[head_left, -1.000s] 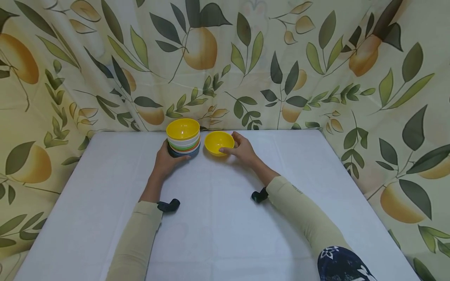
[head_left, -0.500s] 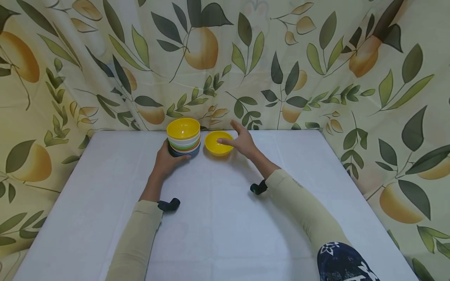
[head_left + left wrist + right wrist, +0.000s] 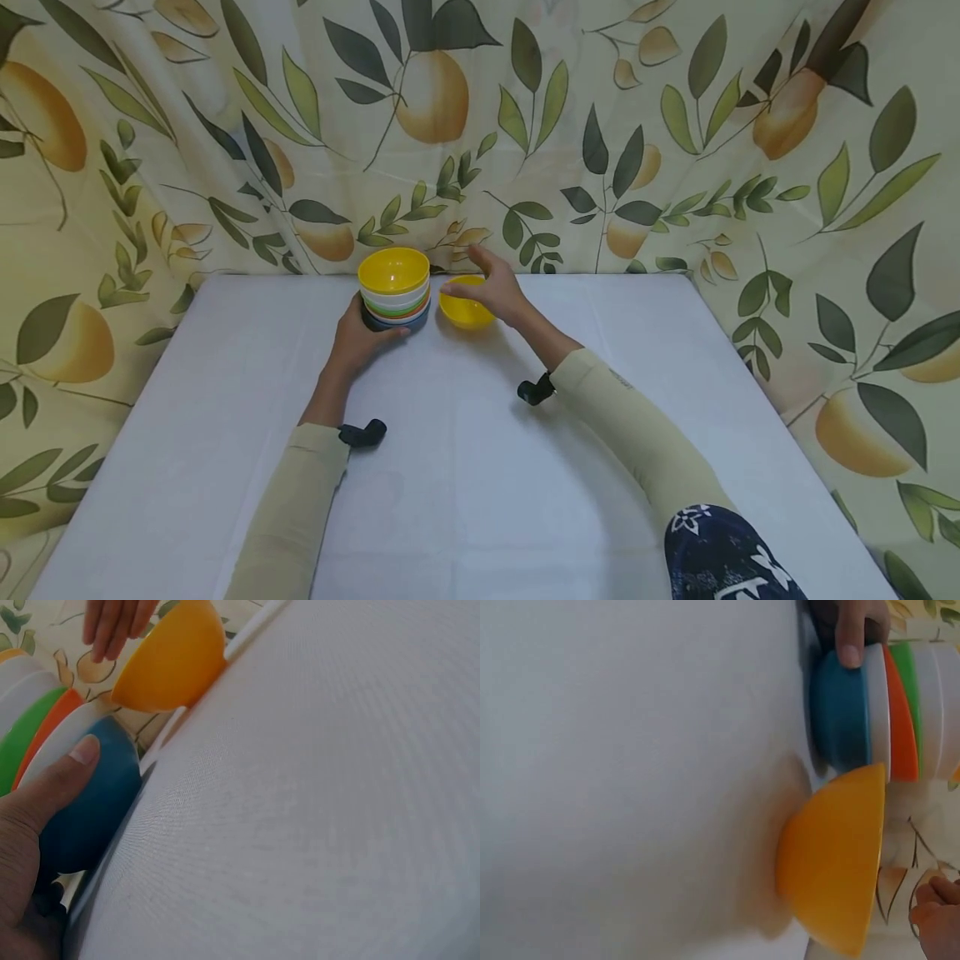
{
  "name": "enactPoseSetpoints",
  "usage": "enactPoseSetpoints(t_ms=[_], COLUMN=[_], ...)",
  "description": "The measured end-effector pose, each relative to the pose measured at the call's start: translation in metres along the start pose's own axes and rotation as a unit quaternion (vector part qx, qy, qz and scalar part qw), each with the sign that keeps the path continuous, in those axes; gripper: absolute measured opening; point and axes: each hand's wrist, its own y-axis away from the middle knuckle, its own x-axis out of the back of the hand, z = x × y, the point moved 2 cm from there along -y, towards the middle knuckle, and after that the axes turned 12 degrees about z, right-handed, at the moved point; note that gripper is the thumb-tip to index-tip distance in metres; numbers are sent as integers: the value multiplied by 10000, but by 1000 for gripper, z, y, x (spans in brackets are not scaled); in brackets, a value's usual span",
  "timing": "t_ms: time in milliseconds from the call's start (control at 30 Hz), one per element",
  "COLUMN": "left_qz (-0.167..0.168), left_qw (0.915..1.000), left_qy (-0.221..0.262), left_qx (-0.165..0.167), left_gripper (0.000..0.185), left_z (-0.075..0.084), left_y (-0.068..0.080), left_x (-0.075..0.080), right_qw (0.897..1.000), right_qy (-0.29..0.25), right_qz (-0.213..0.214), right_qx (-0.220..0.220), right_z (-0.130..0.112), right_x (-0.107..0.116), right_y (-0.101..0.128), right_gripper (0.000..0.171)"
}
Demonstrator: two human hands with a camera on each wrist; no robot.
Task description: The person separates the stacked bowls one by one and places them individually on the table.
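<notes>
Both arms stretch forward in beige sleeves toward the far edge of the surface. The left hand (image 3: 358, 337) is cupped, thumb pressed forward. The right hand (image 3: 491, 287) hovers raised, its fingers (image 3: 459, 287) extended and loosely spread.

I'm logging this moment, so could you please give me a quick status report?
Left hand grips bowl stack at its base. Right hand open, above lone yellow bowl. Nothing between them.
</notes>
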Motion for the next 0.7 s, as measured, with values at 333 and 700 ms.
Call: enactPoseSetpoints(t_ms=[333,700], left_qz=[-63,-28], left_qw=[9999,9998], left_qy=[31,-37], left_qx=[-150,-186], left_gripper=[112,112], left_z=[0,2], left_y=[1,0], left_x=[0,3], right_qw=[9996,9979], right_qy=[38,-54], right_qz=[-237,-539], right_qx=[131,359], right_z=[-15,-37], right_x=[-17,-36], right_y=[-5,-14], right_gripper=[102,104])
